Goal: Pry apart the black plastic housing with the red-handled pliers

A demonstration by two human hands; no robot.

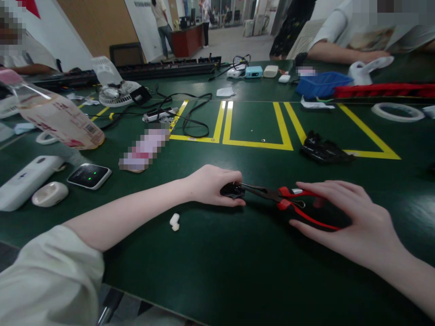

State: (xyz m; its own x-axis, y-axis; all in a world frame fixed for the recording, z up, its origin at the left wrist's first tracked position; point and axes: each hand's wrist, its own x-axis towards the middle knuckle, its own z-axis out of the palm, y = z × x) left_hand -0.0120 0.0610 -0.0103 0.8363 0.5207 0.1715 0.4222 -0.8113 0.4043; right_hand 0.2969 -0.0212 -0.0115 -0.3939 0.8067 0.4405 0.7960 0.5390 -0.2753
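On the green table, my left hand [214,185] is closed round a small black part [233,190], whose exact kind is partly hidden by the fingers. My right hand [350,217] grips the red and black handles of long-nose pliers [282,197], with the handles spread somewhat apart. The pliers' narrow jaws point left and their tips meet the upper edge of the black part, near my left thumb and forefinger. A pair of small white earbuds [174,222] lies on the table below my left wrist.
Left of my arm are an earbud case [50,194], a white device with a dark screen [89,175], a white power bank [29,181] and a drink bottle [61,115]. Ahead lie a black crumpled piece [322,148], cables, a handheld fan [113,86] and a blue bin [321,85]. People sit across the table.
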